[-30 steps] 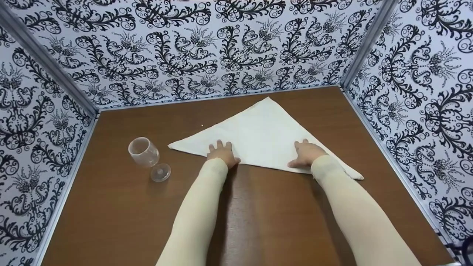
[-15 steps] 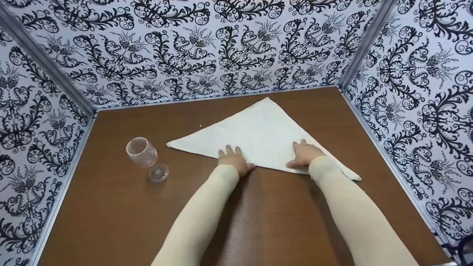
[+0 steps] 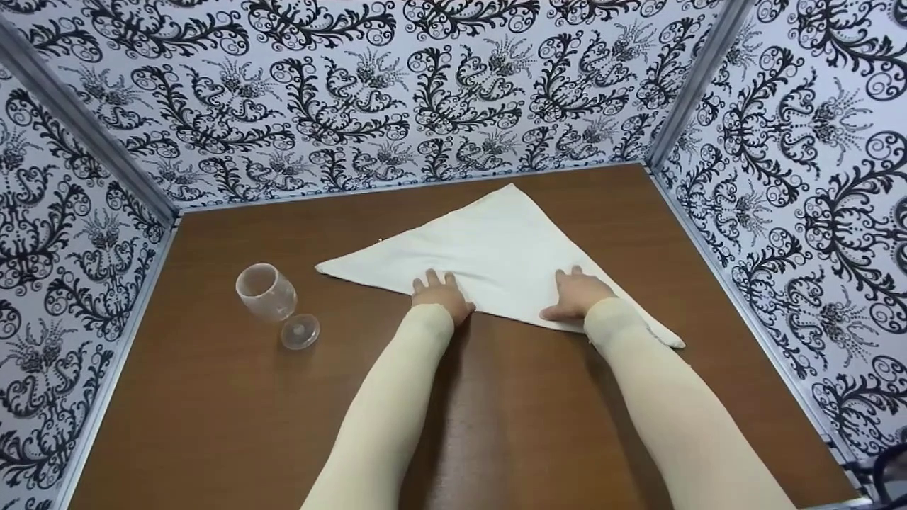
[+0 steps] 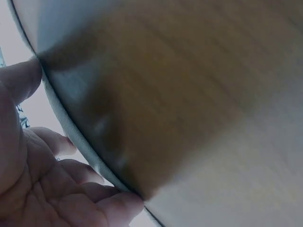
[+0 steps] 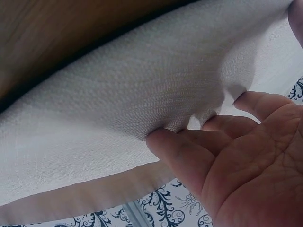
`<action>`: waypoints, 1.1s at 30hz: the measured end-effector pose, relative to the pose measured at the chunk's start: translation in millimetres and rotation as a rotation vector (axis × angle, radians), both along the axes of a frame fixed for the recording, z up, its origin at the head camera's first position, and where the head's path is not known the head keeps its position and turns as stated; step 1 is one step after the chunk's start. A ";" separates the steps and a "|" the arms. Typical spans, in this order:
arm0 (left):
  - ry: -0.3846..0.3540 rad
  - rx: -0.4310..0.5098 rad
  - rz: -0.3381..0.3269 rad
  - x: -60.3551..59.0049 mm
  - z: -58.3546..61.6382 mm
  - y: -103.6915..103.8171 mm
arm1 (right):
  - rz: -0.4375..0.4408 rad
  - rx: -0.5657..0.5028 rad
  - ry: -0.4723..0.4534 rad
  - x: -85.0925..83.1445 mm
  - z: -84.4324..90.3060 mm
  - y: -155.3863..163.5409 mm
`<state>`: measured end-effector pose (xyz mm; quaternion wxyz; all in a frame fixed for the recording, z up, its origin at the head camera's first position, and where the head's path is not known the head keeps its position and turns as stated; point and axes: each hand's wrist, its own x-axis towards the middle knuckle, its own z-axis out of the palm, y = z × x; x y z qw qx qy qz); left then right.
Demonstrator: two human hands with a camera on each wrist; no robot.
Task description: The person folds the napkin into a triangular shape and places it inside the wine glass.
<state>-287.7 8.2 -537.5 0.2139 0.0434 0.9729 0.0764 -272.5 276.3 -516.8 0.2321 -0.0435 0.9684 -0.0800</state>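
Note:
A white cloth (image 3: 496, 248), shaped like a triangle, lies on the brown table with its long edge toward me. My left hand (image 3: 441, 297) rests on that near edge, left of the middle, fingers spread and pointing away. Small wrinkles run through the cloth beside its fingertips. On the right part of the cloth, my right hand (image 3: 579, 294) lies with fingers extended and the thumb out to the left. In the left wrist view, fingers (image 4: 118, 208) touch the cloth's edge (image 4: 75, 132). The right wrist view has fingertips pressing the woven cloth (image 5: 142, 90).
A clear stemmed glass (image 3: 269, 294) is on the table, left of the cloth. Patterned black-and-white walls (image 3: 439, 92) with grey frame edges enclose the brown tabletop (image 3: 212, 397) at the back and both sides. Part of a dark round object (image 3: 889, 474) shows at the lower right edge.
My left hand slid right along the cloth's near edge, then moved slightly away from me. Wrinkles have appeared near it, and the left corner has shifted slightly away. My right hand stays in place.

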 end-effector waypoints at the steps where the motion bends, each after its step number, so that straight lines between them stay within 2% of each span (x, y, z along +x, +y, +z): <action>1: -0.005 0.009 0.009 -0.6 0.6 -0.5 | 0.005 0.003 0.005 0.6 0.4 0.0; 11: -0.017 -0.003 0.001 -10.4 -0.2 -7.1 | 0.002 0.018 0.025 -2.2 -4.9 -4.5; 22: -0.018 0.028 -0.024 -13.2 6.4 -13.5 | -0.012 0.035 0.030 3.7 -4.8 -8.7; 27: 0.011 -0.026 -0.046 -13.4 6.0 -16.8 | 0.036 0.035 0.076 3.7 3.1 0.6; 30: 0.040 -0.055 -0.049 -13.2 6.0 -20.7 | 0.099 0.067 0.093 0.6 6.4 10.0; 33: 0.074 -0.047 -0.031 -10.9 7.1 -23.3 | 0.143 0.102 0.056 -0.7 8.6 12.3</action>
